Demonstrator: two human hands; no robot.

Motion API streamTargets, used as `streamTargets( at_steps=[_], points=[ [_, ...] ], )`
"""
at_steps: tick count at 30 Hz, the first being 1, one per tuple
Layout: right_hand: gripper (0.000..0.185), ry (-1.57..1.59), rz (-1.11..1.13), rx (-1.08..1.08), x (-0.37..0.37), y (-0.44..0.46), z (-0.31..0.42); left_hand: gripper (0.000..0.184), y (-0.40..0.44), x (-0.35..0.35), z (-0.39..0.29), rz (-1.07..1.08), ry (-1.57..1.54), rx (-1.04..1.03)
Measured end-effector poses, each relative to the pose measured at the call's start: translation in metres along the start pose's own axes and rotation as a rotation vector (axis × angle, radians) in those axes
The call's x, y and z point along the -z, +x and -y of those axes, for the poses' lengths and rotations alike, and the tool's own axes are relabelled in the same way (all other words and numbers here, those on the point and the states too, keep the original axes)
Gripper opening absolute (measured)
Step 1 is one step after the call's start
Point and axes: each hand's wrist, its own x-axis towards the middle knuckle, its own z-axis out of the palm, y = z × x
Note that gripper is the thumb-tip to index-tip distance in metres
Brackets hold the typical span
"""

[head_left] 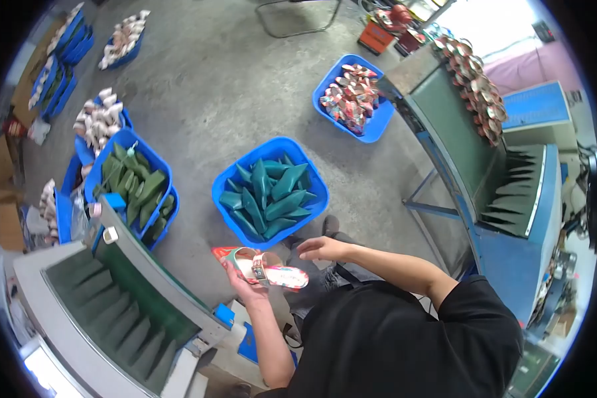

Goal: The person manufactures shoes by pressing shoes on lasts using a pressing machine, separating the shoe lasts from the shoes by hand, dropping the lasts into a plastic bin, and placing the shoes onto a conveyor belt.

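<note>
My left hand [245, 286] holds a pointed shoe [282, 276] from below and the left, near my lap. The shoe has a red and orange toe, a strap with a buckle across it, and a pale patterned insole. Just right of the shoe, my right hand [320, 249] hangs with its fingers apart and nothing in it. Beyond both hands stands a blue basket [316, 174] full of teal shoe lasts [286, 182].
At the left a machine [43, 259] with dark flaps stands beside baskets of green lasts [154, 189]. A second flap machine [504, 242] at the right carries shoes [479, 99] on top. Another blue basket [376, 129] holds patterned shoes. A metal chair frame [298, 33] stands at the back.
</note>
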Motion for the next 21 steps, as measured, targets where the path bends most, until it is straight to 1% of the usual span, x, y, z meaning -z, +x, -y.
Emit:
streamTargets(
  at_steps=[1,2,3,4,5,6,7,8,9,10,11,12,13,14,15,16,17,18,19,21],
  points=[
    [0.050,0.013,0.081,0.109,0.004,-0.018,0.018,0.055,0.003,-0.017,0.011,0.128,-0.016,0.032],
    [0.053,0.111,0.136,0.082,0.008,-0.034,0.036,0.057,0.010,-0.036,0.026,0.111,-0.077,0.126],
    [0.057,0.210,0.193,0.061,0.014,-0.043,0.048,0.058,0.011,-0.059,0.041,0.178,0.012,0.084],
    [0.057,0.223,0.204,0.097,0.023,-0.046,0.045,0.058,0.010,-0.080,0.054,0.205,0.009,0.145],
    [0.052,0.314,0.163,0.231,0.030,-0.053,0.045,0.057,0.011,-0.104,0.068,0.237,0.007,0.217],
    [0.047,0.303,0.099,0.250,0.044,-0.067,0.045,0.059,0.014,-0.119,0.080,0.305,0.129,0.190],
    [0.043,0.294,-0.015,0.271,0.069,-0.087,0.051,0.061,0.022,-0.134,0.098,0.417,0.246,0.192],
    [0.041,0.351,-0.119,0.347,0.093,-0.088,0.033,0.062,0.019,-0.159,0.115,0.415,0.090,0.327],
    [0.038,0.399,-0.215,0.432,0.131,-0.091,0.019,0.066,0.014,-0.182,0.124,0.393,-0.051,0.468],
    [0.037,0.461,-0.363,0.440,0.177,-0.127,0.032,0.072,0.015,-0.194,0.137,0.282,0.148,0.406],
    [0.035,0.578,-0.537,0.485,0.228,-0.139,0.021,0.074,0.031,-0.191,0.151,0.331,0.182,0.417],
    [0.036,0.560,-0.734,0.562,0.293,-0.149,0.004,0.074,0.040,-0.193,0.167,0.348,0.236,0.403],
    [0.034,0.758,-0.847,0.680,0.355,-0.170,0.001,0.074,0.045,-0.194,0.181,0.352,0.290,0.374],
    [0.032,0.795,-1.001,0.750,0.421,-0.205,0.008,0.081,0.054,-0.190,0.205,0.322,0.388,0.328],
    [0.030,0.869,-1.102,0.742,0.482,-0.235,0.008,0.088,0.061,-0.180,0.215,0.288,0.509,0.285],
    [0.030,0.794,-1.271,0.844,0.552,-0.243,-0.009,0.088,0.065,-0.170,0.225,0.297,0.524,0.290],
    [0.029,0.809,-1.364,0.877,0.605,-0.271,-0.005,0.071,0.069,-0.162,0.236,0.160,0.578,0.340],
    [0.028,0.748,-1.453,0.926,0.651,-0.294,-0.006,0.054,0.073,-0.153,0.244,0.018,0.634,0.387],
    [0.027,0.726,-1.547,0.847,0.686,-0.315,0.000,0.038,0.078,-0.148,0.251,-0.127,0.683,0.427],
    [0.024,0.764,-1.626,0.936,0.758,-0.334,-0.005,0.040,0.090,-0.131,0.252,-0.131,0.749,0.419]
  ],
)
